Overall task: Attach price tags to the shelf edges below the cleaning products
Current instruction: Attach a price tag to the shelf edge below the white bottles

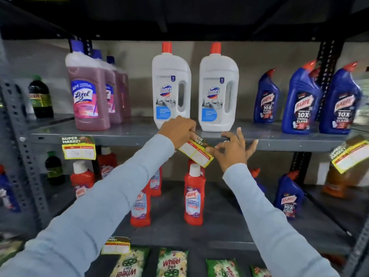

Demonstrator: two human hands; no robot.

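Note:
A yellow and white price tag (196,152) hangs tilted at the grey shelf edge (123,137), just below two white Domex bottles (171,87). My left hand (177,131) grips the tag's top end against the shelf edge. My right hand (232,149) pinches the tag's lower right side between thumb and forefinger, with the other fingers spread. Another tag (78,147) hangs on the same edge under the pink Lizol bottles (88,92). A third tag (349,154) hangs tilted at the far right, below the blue Harpic bottles (301,100).
Red Harpic bottles (194,196) stand on the shelf below, with a blue one (287,194) to the right. Dark bottles (41,96) stand at the far left. A fourth tag (115,245) hangs on the lower shelf edge above green Wheel packets (172,262). Perforated metal uprights (18,136) frame the rack.

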